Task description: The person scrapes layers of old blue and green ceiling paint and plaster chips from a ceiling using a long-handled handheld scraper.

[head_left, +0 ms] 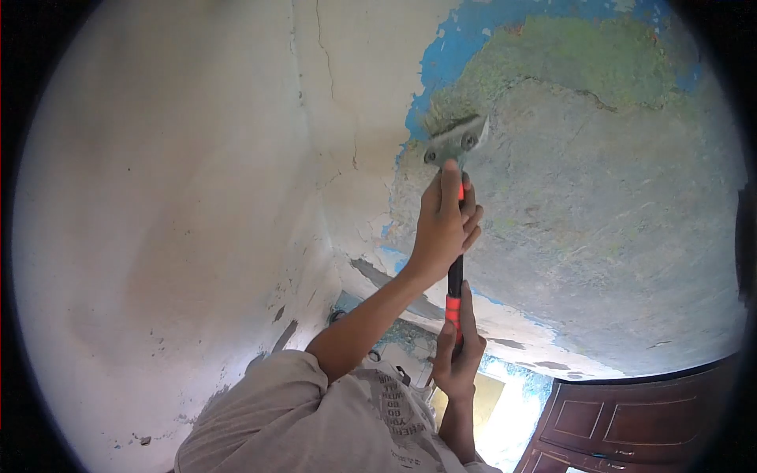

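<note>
A long-handled wall scraper (455, 276) stands almost upright in front of me, with a black and red handle. Its metal head (451, 150) has two round bolts and a wide blade, tilted up to the right. The blade lies at the wall, by the edge of the blue paint (446, 59). My left hand (443, 225) is closed round the upper handle just below the head, one finger stretched up towards the metal. Lower down, my right hand (460, 359) grips the handle near its red end.
Bare grey-green plaster (583, 197) covers much of the wall on the right. Cream paint (181, 158) with cracks and chips covers the left wall up to the corner. A dark brown wooden cabinet (646, 422) stands at lower right, beside a bright opening (512, 410).
</note>
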Demonstrator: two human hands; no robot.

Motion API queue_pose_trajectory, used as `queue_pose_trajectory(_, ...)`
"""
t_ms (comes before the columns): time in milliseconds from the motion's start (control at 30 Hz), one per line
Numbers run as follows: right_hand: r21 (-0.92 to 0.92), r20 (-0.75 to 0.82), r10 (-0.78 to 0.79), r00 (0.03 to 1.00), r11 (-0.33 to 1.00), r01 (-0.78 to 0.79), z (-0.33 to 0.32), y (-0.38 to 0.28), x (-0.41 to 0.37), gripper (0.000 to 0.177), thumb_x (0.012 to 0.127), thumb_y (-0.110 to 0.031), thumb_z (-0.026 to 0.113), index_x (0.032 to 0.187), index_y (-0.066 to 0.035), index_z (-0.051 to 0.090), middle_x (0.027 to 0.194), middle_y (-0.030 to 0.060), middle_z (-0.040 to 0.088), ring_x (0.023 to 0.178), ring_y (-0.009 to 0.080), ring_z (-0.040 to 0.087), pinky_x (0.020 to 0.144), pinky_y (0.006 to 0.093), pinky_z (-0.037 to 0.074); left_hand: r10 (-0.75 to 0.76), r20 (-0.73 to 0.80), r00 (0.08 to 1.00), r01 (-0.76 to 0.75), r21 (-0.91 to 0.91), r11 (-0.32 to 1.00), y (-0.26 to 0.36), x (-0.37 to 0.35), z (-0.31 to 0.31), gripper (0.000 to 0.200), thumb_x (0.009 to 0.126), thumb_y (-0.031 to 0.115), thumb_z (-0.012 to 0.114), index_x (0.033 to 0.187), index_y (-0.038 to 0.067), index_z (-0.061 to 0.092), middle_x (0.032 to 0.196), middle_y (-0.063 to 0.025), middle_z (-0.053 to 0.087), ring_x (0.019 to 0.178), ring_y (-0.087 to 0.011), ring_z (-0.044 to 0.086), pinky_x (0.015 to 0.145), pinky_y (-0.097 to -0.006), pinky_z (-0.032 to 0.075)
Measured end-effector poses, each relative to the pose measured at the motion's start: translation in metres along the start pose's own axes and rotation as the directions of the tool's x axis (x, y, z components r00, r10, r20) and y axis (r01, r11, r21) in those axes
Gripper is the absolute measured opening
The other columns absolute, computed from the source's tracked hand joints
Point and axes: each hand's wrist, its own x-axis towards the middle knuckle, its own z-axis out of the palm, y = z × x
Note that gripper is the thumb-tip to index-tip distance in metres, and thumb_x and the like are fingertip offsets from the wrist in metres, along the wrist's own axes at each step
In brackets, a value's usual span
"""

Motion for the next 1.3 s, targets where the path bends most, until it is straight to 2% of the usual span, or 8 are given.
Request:
queue_pose_trajectory(267,-0.015,-0.011,-0.038,0.999,0.999,0.038,-0.001,0.001,0.003,0.055,0.101,-0.012,0.04,0.153,0.004,0.033,0.058,-0.001,0.048,0.05,0.0042,0.043,0.047,0.0246,0.031,0.022,0.007,1.0,-0.021,-0.028,0.999,0.002,0.003,0.001,0.05,0.103,0.061,0.041,0.091,0.013,0.047,0.06,0.0069,0.029,0.045,-0.0038,0.023,0.037,-0.0216,0.019)
queue_pose_trajectory(433,-0.08,-0.027,-0.022,0.999,0.997,0.019,-0.002,0.002,-0.003,0.055,0.1,-0.011,0.041,0.152,0.005,0.034,0.059,-0.0003,0.05,0.05,0.0045,0.042,0.048,0.0245,0.031,-0.044,0.006,0.999,0.044,-0.043,0.998,0.0,-0.001,0.0,0.05,0.102,0.062,0.041,0.091,0.013,0.046,0.06,0.0069,0.029,0.044,-0.0038,0.023,0.037,-0.0218,0.019)
queue_pose_trajectory(533,-0.099,-0.025,-0.028,0.999,0.995,0.025,0.0,-0.006,-0.004,0.054,0.1,-0.01,0.042,0.152,0.006,0.035,0.061,0.0013,0.053,0.05,0.0046,0.044,0.046,0.025,0.034,-0.078,0.01,0.997,0.079,-0.057,0.995,0.003,-0.002,-0.001,0.05,0.102,0.062,0.04,0.09,0.014,0.046,0.059,0.007,0.029,0.044,-0.0036,0.023,0.037,-0.0215,0.018)
queue_pose_trajectory(633,-0.066,-0.046,-0.006,0.999,0.998,0.003,0.003,-0.006,-0.006,0.059,0.093,0.0,0.049,0.15,0.004,0.039,0.059,0.0057,0.057,0.05,0.0088,0.053,0.048,0.0247,0.041,-0.091,0.027,0.996,0.092,-0.054,0.994,0.005,-0.001,-0.003,0.05,0.103,0.062,0.039,0.09,0.014,0.046,0.06,0.0071,0.028,0.045,-0.0033,0.023,0.036,-0.0211,0.018)
queue_pose_trajectory(833,-0.081,-0.079,-0.033,0.996,0.996,0.027,0.004,-0.009,-0.002,0.056,0.092,0.001,0.05,0.147,0.004,0.044,0.059,0.0048,0.057,0.05,0.009,0.052,0.049,0.0252,0.04,-0.061,0.038,0.997,0.064,-0.065,0.996,0.013,0.0,-0.002,0.05,0.103,0.061,0.038,0.09,0.014,0.045,0.059,0.0069,0.029,0.044,-0.0036,0.023,0.035,-0.021,0.018)
queue_pose_trajectory(1000,-0.118,-0.057,0.024,0.998,0.993,-0.031,0.004,-0.015,0.013,0.057,0.091,0.0,0.05,0.148,0.0,0.046,0.059,0.0038,0.054,0.051,0.0085,0.051,0.051,0.0252,0.042,-0.03,-0.011,0.999,0.028,-0.093,0.995,0.024,0.008,0.003,0.049,0.103,0.061,0.037,0.09,0.014,0.046,0.059,0.0062,0.03,0.043,-0.004,0.024,0.035,-0.0203,0.018)
queue_pose_trajectory(1100,-0.102,-0.097,0.028,0.995,0.994,-0.038,0.011,-0.015,0.001,0.057,0.091,0.0,0.05,0.147,0.001,0.046,0.059,0.0044,0.056,0.051,0.0088,0.052,0.052,0.0254,0.042,-0.066,0.06,0.996,0.07,-0.072,0.995,0.008,0.003,-0.006,0.05,0.103,0.061,0.038,0.089,0.015,0.046,0.059,0.0061,0.031,0.043,-0.0043,0.025,0.035,-0.0204,0.019)
queue_pose_trajectory(1300,-0.147,-0.133,0.006,0.991,0.989,-0.026,0.013,-0.013,-0.003,0.055,0.091,-0.002,0.05,0.146,0.003,0.048,0.059,0.0038,0.056,0.048,0.0097,0.05,0.05,0.0252,0.042,-0.12,0.045,0.992,0.123,-0.084,0.989,0.007,0.002,-0.009,0.048,0.104,0.059,0.036,0.09,0.014,0.046,0.059,0.0059,0.032,0.042,-0.0043,0.027,0.034,-0.0204,0.019)
